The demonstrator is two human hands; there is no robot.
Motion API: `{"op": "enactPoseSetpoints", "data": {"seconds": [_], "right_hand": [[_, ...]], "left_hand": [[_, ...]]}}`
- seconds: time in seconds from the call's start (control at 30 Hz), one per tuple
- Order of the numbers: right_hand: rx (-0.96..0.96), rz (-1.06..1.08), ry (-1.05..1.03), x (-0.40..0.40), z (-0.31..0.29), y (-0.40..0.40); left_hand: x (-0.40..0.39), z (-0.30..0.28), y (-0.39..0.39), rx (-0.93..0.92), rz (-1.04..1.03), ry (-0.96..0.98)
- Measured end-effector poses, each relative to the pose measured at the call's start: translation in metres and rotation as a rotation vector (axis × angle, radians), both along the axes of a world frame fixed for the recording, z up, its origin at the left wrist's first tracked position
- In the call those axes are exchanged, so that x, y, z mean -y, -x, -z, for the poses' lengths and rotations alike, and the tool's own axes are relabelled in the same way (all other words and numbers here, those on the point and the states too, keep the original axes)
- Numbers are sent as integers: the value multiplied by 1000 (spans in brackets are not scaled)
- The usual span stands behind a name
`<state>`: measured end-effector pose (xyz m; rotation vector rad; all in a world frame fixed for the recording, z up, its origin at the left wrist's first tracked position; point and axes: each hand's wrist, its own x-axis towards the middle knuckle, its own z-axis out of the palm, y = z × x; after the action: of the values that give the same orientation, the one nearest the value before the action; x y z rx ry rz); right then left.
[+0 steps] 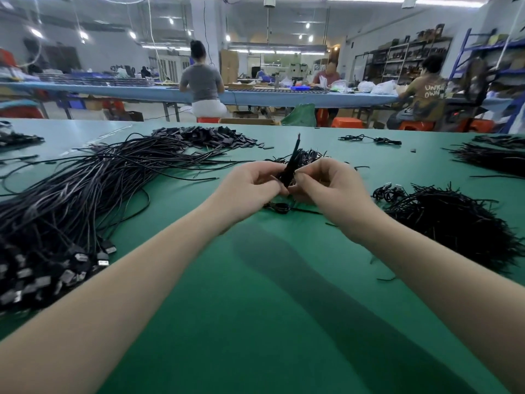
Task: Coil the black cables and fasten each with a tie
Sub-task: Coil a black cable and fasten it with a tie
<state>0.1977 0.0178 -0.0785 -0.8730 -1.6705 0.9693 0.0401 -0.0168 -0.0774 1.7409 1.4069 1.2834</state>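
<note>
Both of my hands meet above the middle of the green table (272,294). My left hand (250,189) and my right hand (326,186) pinch a folded black cable bundle (289,169) that stands upright between the fingertips, its end pointing up and away. Whether a tie is on it I cannot tell. A small black loop of cable (279,208) lies on the table just below my hands. A big sheaf of loose black cables (85,191) with flat connectors stretches along the left. A heap of thin black ties (454,220) lies at the right.
A pile of small black pieces (210,137) lies at the back centre, and more black bundles (494,157) at the far right. One single cable (372,139) lies at the back right. Beyond the table, people sit at a long blue bench (142,92).
</note>
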Motion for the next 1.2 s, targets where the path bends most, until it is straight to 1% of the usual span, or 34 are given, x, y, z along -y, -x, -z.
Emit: {"op": "enactPoseSetpoints", "data": {"seconds": [0.03,0.1,0.13,0.2,0.23,0.33,0.4,0.43,0.47,0.5,0.57,0.6,0.63,0.67,0.7,0.77,0.83,0.87,0.93,1.0,1.03,1.1,1.17,1.2], "right_hand": [[-14,-27,25,3,-1,-2],[22,-42,25,10,-3,-6],[46,-52,21,13,-5,-9],[93,-68,5,19,-9,-12],[131,-46,-21,22,-9,-11],[224,85,-108,20,-8,-6],[283,152,-204,15,-7,2],[333,189,-276,13,-6,6],[385,218,-351,12,-6,9],[444,238,-448,11,-5,12],[607,287,-759,9,-5,16],[651,304,-919,7,-3,15],[642,304,-1024,5,1,15],[602,295,-1046,5,7,13],[552,268,-1002,6,13,13],[463,202,-886,6,22,13],[373,139,-760,4,26,13],[299,123,-691,2,26,14],[197,147,-582,-2,24,13],[171,177,-495,-3,22,13],[175,179,-464,-3,21,12],[202,173,-449,0,19,11],[253,189,-473,1,16,12],[278,208,-493,2,15,13]], "left_hand": [[4,-1,0,-78,-3,-64],[12,-5,-1,-178,11,-135],[14,-5,-1,-242,-12,-171],[19,-5,-1,-357,-131,-240],[21,-5,-2,-365,-174,-246],[20,-4,-4,-233,-185,-215],[16,-4,-2,-177,-186,-179],[14,-5,0,-124,-173,-126],[13,-7,1,-32,-148,-41],[12,-9,2,105,-109,71],[11,-15,4,513,-15,378],[13,-18,5,718,40,526],[13,-20,8,858,82,614],[12,-19,11,919,104,648],[13,-18,13,927,104,656],[12,-13,14,851,62,612],[9,-8,10,698,46,543],[9,-8,8,634,55,519],[8,-8,7,603,75,513],[9,-7,8,568,95,482],[9,-6,9,491,92,442],[10,0,7,234,34,293],[10,3,5,-40,-82,121],[9,5,5,-118,-126,74]]}}
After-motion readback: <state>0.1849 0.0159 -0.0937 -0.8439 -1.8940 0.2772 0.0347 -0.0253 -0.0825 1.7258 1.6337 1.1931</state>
